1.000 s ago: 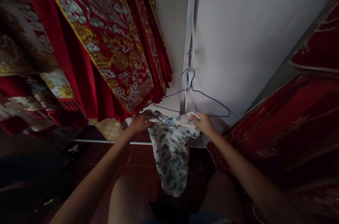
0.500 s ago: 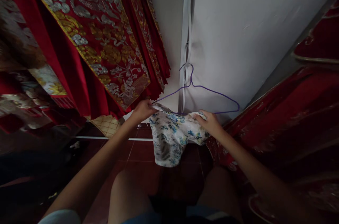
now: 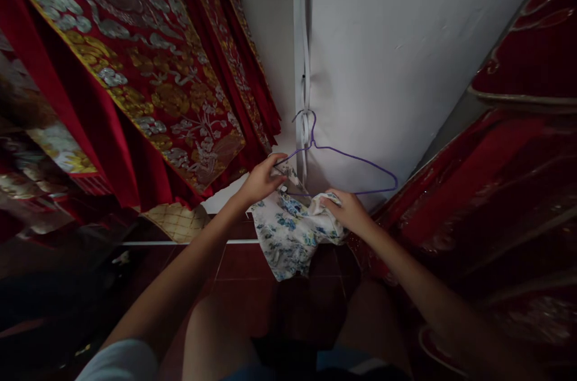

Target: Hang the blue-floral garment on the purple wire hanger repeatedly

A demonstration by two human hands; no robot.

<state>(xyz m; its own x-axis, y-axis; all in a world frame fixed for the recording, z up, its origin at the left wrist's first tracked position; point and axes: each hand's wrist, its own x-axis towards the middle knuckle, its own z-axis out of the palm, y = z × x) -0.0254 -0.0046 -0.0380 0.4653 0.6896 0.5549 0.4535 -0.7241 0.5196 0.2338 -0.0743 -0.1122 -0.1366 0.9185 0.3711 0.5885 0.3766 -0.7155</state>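
Observation:
A white garment with blue flowers (image 3: 288,235) hangs bunched between my two hands. My left hand (image 3: 260,180) pinches its upper corner right at the left end of a purple wire hanger (image 3: 356,158). My right hand (image 3: 348,211) grips the garment's other side just under the hanger's lower bar. The hanger's hook sits in a white cord (image 3: 306,122) that runs down the white wall (image 3: 406,38).
Red robes with gold and silver embroidery (image 3: 148,68) hang close on the left. Glossy red fabric (image 3: 496,201) crowds the right side. Below are a dark red tiled floor (image 3: 243,264) and my knees (image 3: 216,333).
My left hand rose with the garment's corner to the hanger's left end. The cloth is drawn up shorter and more bunched. My right hand moved slightly left.

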